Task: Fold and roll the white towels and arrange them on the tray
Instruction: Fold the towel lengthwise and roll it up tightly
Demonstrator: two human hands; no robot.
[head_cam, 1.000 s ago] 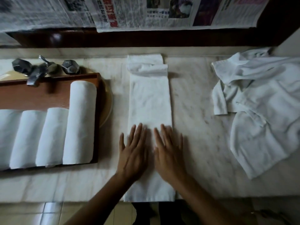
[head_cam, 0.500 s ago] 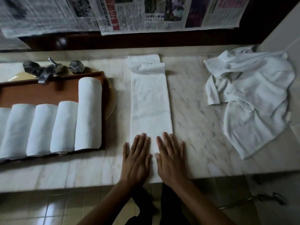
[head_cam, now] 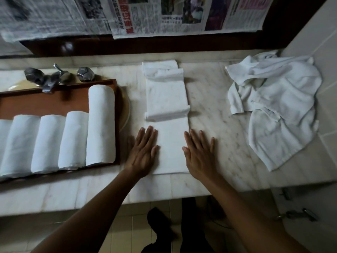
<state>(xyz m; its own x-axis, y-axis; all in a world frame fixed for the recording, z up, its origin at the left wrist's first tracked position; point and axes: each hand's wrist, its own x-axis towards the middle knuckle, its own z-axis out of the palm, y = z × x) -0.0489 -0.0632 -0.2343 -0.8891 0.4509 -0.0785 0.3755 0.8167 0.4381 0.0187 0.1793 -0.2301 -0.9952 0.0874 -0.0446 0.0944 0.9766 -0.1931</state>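
Pressing down with straight, spread fingers, we rest our left hand (head_cam: 144, 152) on the left edge of the folded towel (head_cam: 167, 143). Our right hand (head_cam: 199, 156) lies flat against its right edge, mostly on the marble counter (head_cam: 228, 139). Neither hand grips anything. The long white strip lies just right of the tray (head_cam: 54, 103) and runs away from us, with a raised crosswise fold about halfway along and a crumpled far end. On the tray, rolled towels (head_cam: 74, 139) lie side by side and touching. The one nearest the tray's right rim sits further back than its neighbours, and the leftmost is cut off by the frame. Well right of the tray, beyond the strip, sits a loose heap of unfolded towels (head_cam: 277, 106). A metal tap (head_cam: 49, 79) stands at the tray's far rim.
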